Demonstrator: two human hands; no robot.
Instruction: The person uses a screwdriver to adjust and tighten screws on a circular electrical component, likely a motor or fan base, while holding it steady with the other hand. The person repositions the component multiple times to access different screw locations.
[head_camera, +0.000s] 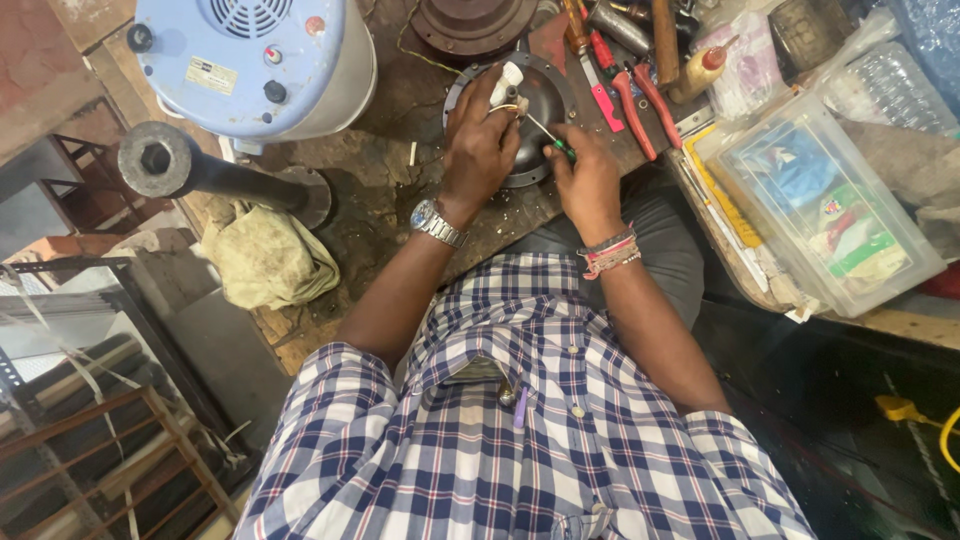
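A round dark metal motor cover lies on the worn wooden workbench in front of me. My left hand, with a metal wristwatch, rests on the cover and pinches a small white part with wires at its centre. My right hand, with thread bands at the wrist, grips a green-handled screwdriver whose thin shaft points at the same spot on the cover.
A pale blue and white motor housing stands at the back left beside a dark steel post and a crumpled rag. Red-handled pliers and other tools lie behind the cover. A clear plastic box sits right.
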